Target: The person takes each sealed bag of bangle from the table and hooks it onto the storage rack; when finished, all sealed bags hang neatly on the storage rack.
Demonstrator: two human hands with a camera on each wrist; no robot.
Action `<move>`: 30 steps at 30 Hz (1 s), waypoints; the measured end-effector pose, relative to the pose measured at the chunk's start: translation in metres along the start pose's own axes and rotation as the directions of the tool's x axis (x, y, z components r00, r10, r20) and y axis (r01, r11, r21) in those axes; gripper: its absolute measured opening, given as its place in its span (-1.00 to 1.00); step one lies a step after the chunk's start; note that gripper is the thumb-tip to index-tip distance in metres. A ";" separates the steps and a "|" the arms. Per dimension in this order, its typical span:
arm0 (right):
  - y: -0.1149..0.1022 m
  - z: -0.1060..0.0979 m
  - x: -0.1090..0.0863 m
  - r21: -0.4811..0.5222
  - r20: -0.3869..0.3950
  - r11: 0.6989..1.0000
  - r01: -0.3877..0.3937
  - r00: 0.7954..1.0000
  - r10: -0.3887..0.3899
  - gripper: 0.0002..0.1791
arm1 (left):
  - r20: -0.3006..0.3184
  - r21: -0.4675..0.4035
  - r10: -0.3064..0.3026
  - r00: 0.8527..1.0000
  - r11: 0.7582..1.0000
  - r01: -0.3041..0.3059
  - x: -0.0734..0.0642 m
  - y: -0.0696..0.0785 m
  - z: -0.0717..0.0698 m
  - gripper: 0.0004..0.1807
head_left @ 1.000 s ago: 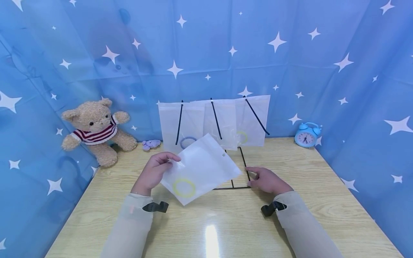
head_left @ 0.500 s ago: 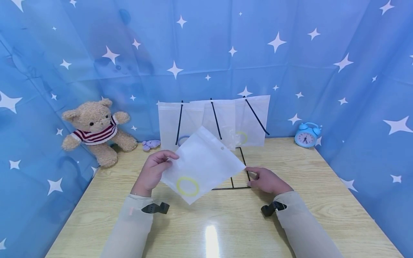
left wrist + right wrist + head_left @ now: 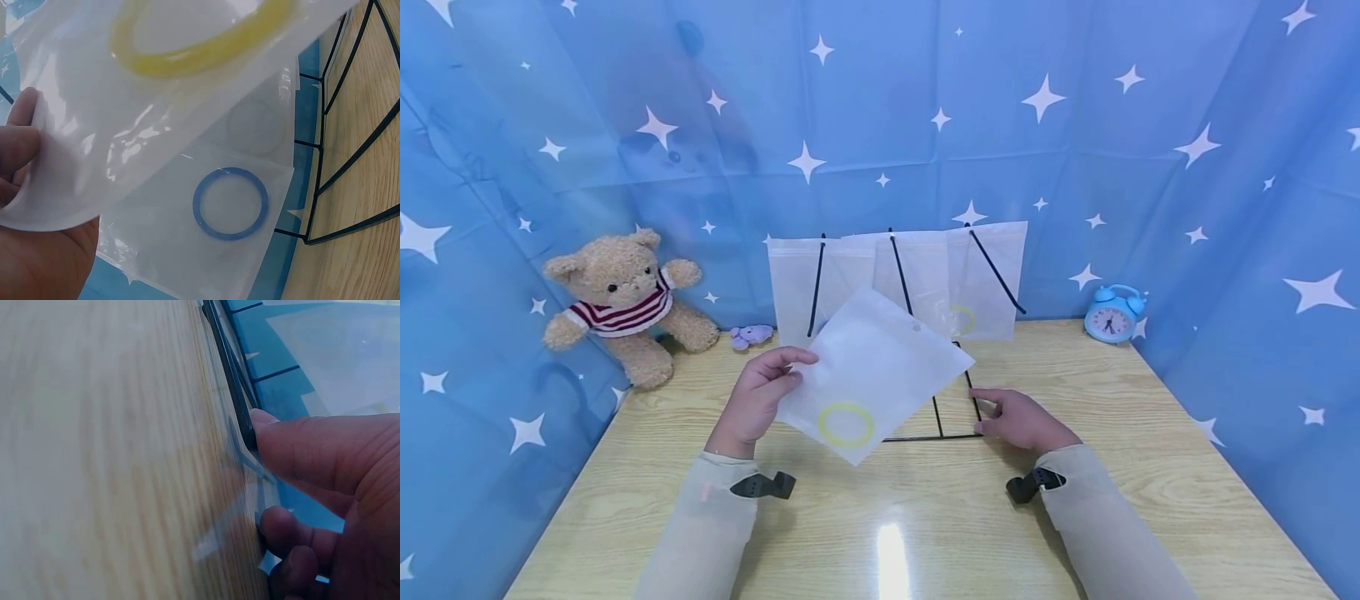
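My left hand [image 3: 760, 396] pinches the left edge of a translucent zip bag [image 3: 880, 358] with a punched hole near its top. A yellow ring [image 3: 823, 425] lies in that bag's lower corner. Tilted, the bag overlaps a black wire display rack [image 3: 940, 417] in the head view. My right hand [image 3: 1026, 421] grips the rack's front right base corner, thumb against the wire [image 3: 234, 384]. Three similar bags hang on the rack's hooks: left bag [image 3: 793, 283], middle bag [image 3: 925, 258], right bag [image 3: 1000, 275]. One shows a blue ring [image 3: 197, 203] in the left wrist view.
A teddy bear [image 3: 617, 283] in a striped top sits at the back left, near a small purple toy [image 3: 750, 337]. A blue alarm clock [image 3: 1112, 315] stands at the back right. Starry blue curtain [image 3: 880, 100] surrounds the wooden table [image 3: 1000, 533].
The held bag has shifted slightly right and turned, its hole end nearer the hooks; it now covers the left hanging bag's blue ring in the head view. My right hand stays put.
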State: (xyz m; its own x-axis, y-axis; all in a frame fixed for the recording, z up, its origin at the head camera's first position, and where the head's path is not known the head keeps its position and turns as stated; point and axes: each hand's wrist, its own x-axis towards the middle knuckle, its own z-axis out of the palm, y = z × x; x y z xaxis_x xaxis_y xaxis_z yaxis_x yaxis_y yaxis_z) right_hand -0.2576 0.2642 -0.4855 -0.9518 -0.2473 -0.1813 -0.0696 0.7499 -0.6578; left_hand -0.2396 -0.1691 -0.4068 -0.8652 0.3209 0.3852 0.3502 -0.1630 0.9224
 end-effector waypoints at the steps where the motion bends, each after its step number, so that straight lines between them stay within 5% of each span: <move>1: 0.000 0.000 0.000 -0.001 0.000 1.000 -0.001 1.000 0.001 -0.26 | 0.001 -0.002 0.001 1.000 1.000 -0.001 0.000 0.000 0.000 -0.48; 30: -0.002 0.001 -0.001 -0.005 -0.001 1.000 -0.014 1.000 0.014 -0.27 | -0.035 0.007 -0.044 0.998 0.999 0.044 0.002 -0.003 0.000 -0.58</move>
State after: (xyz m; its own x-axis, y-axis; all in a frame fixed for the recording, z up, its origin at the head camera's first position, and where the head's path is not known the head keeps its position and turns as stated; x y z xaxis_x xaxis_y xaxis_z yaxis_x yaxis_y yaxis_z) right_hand -0.2563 0.2625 -0.4843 -0.9530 -0.2361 -0.1898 -0.0577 0.7565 -0.6514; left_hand -0.2418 -0.1678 -0.4085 -0.8920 0.2945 0.3430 0.3140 -0.1421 0.9387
